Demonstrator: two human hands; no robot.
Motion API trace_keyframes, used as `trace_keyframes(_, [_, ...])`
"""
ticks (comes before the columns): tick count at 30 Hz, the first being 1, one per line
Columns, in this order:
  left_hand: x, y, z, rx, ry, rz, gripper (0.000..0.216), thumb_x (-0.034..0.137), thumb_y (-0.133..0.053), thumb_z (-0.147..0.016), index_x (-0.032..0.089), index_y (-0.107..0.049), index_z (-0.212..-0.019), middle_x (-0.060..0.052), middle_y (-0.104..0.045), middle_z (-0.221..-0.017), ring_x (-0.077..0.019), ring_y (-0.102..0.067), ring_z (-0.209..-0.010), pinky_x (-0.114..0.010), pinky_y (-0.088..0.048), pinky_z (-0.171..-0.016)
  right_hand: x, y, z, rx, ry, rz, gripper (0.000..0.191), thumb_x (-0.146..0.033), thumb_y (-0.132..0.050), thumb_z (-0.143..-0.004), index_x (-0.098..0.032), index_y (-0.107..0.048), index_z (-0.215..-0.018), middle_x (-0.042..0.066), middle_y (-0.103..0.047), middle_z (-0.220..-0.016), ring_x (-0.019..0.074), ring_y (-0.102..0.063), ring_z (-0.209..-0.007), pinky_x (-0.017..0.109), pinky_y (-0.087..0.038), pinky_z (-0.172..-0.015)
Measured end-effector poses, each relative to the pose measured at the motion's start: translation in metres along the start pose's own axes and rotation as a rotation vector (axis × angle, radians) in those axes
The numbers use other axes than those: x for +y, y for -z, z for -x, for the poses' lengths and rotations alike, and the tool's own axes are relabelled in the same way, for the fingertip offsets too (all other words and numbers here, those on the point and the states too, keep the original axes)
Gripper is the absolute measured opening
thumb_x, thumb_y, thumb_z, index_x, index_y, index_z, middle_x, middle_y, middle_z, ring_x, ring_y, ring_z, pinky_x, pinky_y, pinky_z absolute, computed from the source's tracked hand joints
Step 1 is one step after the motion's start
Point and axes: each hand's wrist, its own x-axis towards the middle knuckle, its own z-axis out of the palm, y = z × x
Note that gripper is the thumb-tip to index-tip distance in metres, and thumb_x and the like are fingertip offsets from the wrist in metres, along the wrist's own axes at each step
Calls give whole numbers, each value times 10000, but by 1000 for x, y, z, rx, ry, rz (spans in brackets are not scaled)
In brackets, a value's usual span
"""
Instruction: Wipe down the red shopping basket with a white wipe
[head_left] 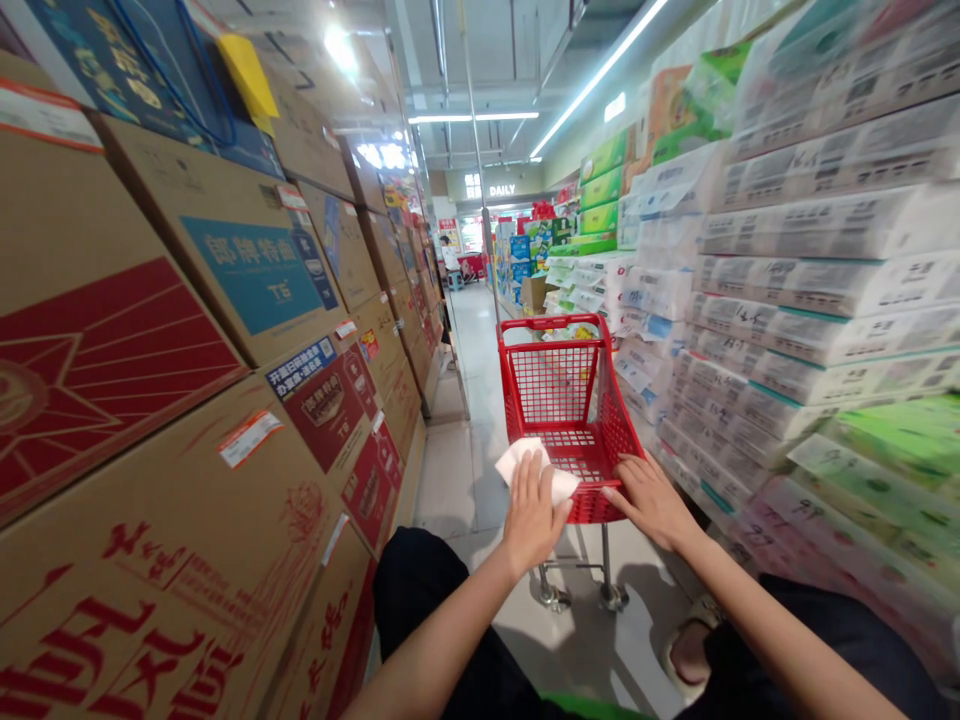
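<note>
A red plastic shopping cart (559, 385) with a lattice basket stands in front of me in the aisle. My left hand (534, 515) holds a white wiping cloth (564, 484) against the cart's near left edge, its fingers laid over the cloth. At the near right corner, my right hand (651, 495) grips the basket's rim, thumb on the near side. The basket's visible inside shows only its red lattice. Beneath it, metal legs end in casters (555, 598) on the floor.
Stacked cardboard cartons (247, 270) wall the left side, with a mirrored column (442, 220) beyond. Plastic-wrapped paper packs (780, 290) are piled high on the right, close to the cart. The tiled floor (476, 330) runs ahead between them, and a person (450, 255) sits far off.
</note>
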Motion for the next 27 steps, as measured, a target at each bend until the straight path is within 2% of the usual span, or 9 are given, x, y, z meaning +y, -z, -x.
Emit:
trace_keyframes(5, [44,-12,4,-41,-35,29,777,466,-477,-927,145,-146,-1552,-145,-46,-1634,-326,4,-1504,-580,-163,-1222,-11,1,-4,-37,-26,-114,373,-515,-423,-961,-201,-614,-1032,122,-673,-1160,293,-435,-1341,586,-207,-1168])
trace_keyframes(9, [75,-21,-9,-178,-8,143,906,318,-545,-826,84,-56,-1552,-176,47,-1624,-340,89,-1492,-593,-79,-1224,-19,4,-12,-46,-114,-306,423,-480,-336,-994,-216,-580,-1218,101,-646,-1257,273,-426,-1359,574,-218,-1172])
trace_keyframes(11, [84,-22,-16,-241,-32,259,948,243,-535,-779,74,-4,-1547,-173,69,-1624,-325,95,-1496,-565,-58,-1233,-23,6,-18,28,-242,-389,454,-457,-265,-1011,-222,-527,-1298,104,-616,-1309,252,-496,-1299,544,-289,-1150])
trace_keyframes(13, [87,-18,-22,-231,-56,426,922,172,-500,-768,92,-3,-1541,-172,-2,-1632,-304,16,-1509,-523,-109,-1239,-29,9,-24,133,-323,-365,464,-449,-253,-1012,-230,-496,-1342,103,-583,-1357,255,-495,-1299,554,-281,-1151])
trace_keyframes(15, [84,-12,-29,-106,-8,606,777,108,-439,-798,145,-131,-1510,-171,-222,-1586,-273,-199,-1478,-477,-245,-1204,-37,10,-29,187,-270,-276,451,-437,-291,-1008,-248,-490,-1365,84,-550,-1404,260,-426,-1357,568,-220,-1174])
trace_keyframes(17, [74,-4,-37,94,116,728,564,70,-375,-841,202,-319,-1387,-140,-454,-1399,-224,-434,-1320,-427,-384,-1106,-47,8,-30,166,-148,-224,451,-402,-312,-1008,-250,-462,-1405,76,-509,-1450,242,-389,-1383,526,-243,-1177])
trace_keyframes(20, [53,7,-54,303,243,705,376,62,-366,-865,210,-434,-1203,-96,-547,-1163,-191,-541,-1124,-375,-443,-999,-63,-4,-26,90,-21,-166,496,-387,-358,-1000,-203,-411,-1457,124,-500,-1450,248,-443,-1334,475,-362,-1113])
trace_keyframes(23, [33,11,-66,239,235,530,276,135,-347,-942,219,-464,-1177,-81,-571,-1154,-180,-565,-1091,-340,-444,-962,-68,-15,-20,47,37,-51,483,-412,-432,-978,-182,-494,-1398,152,-566,-1365,295,-490,-1266,520,-365,-1089])
trace_keyframes(27, [18,8,-64,-99,215,185,330,408,-297,-1024,245,-525,-1198,-67,-658,-1119,-209,-648,-990,-342,-475,-860,-53,-16,-14,41,49,-23,391,-364,-395,-1000,-227,-568,-1323,116,-590,-1318,271,-509,-1226,479,-397,-1064])
